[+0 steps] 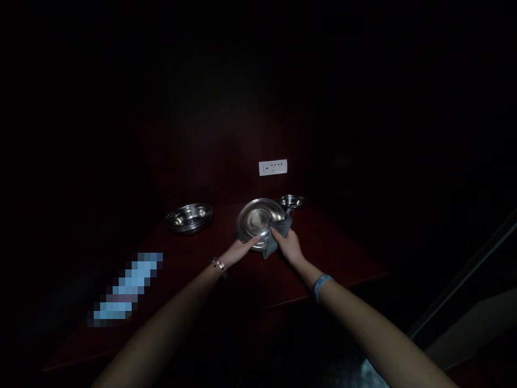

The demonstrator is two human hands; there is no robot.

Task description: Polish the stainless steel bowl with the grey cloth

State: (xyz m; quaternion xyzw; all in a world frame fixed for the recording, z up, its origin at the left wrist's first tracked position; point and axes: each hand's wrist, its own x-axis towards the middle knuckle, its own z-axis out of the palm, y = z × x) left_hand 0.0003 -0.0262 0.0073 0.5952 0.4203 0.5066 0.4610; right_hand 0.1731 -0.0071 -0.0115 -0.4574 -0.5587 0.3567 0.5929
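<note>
A shiny round metal plate (254, 220) is tilted toward me above the dark red table. My left hand (237, 252) grips its near rim, thumb on the inner face and the other fingers hidden behind it. On the plate's right side, my right hand (290, 246) is closed on a grey-green cloth (273, 243), pressing it against the rim with the thumb on top. A corner of the cloth hangs below the plate.
On the left of the dark red table (218, 285) stands a stack of metal dishes (189, 218). A small metal bowl (294, 201) sits behind the plate. A pixelated bluish patch lies at left. The wall behind carries a white socket panel (273, 167). Surroundings are very dark.
</note>
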